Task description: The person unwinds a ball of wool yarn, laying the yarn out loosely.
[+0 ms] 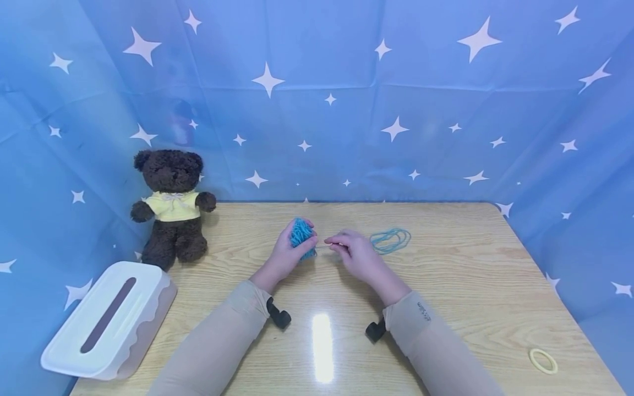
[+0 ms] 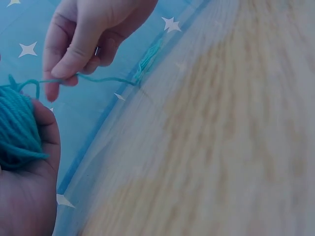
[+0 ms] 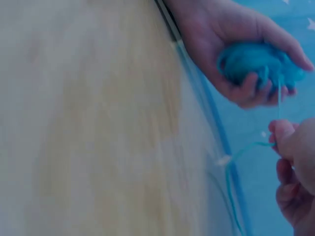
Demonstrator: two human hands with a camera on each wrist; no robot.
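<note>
A ball of teal yarn (image 1: 301, 235) sits in my left hand (image 1: 284, 256), whose fingers curl round it above the table. From the ball a strand runs across to my right hand (image 1: 358, 256), which pinches it between thumb and forefinger. In the left wrist view the strand passes through the pinch of the right hand (image 2: 86, 42) and trails on to loose yarn (image 2: 146, 61) beyond. On the table just right of my right hand, that loose yarn (image 1: 391, 241) lies in long loops. The right wrist view has the yarn ball (image 3: 258, 64) cupped in the left palm.
A brown teddy bear (image 1: 174, 212) in a yellow top sits at the table's back left. In front of it stands a white tissue box (image 1: 106, 319) with a slotted lid. A pale yellow ring (image 1: 543, 361) lies near the right edge. Blue star-patterned cloth (image 1: 317, 110) hangs behind.
</note>
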